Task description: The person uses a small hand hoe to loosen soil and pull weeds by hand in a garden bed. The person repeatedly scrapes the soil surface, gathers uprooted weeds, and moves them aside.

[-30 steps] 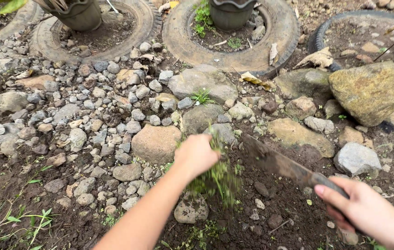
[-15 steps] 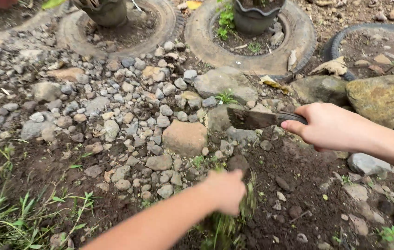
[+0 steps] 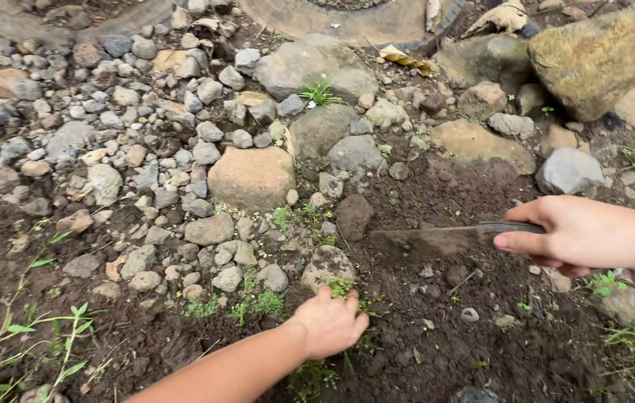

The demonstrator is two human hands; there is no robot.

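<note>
Weeds, a low tuft of small green sprouts (image 3: 343, 289), grow from dark soil (image 3: 437, 343) just ahead of the left hand (image 3: 330, 322), whose curled fingers rest on the ground touching the nearest blades; whether they pinch any cannot be told. Right of them, the right hand (image 3: 582, 235) is clamped around the dark handle of a rusty, dirt-caked flat blade (image 3: 426, 241), held level above the soil. Beyond lie a tan rounded rock (image 3: 252, 177) and grey pebbles (image 3: 146, 160).
</note>
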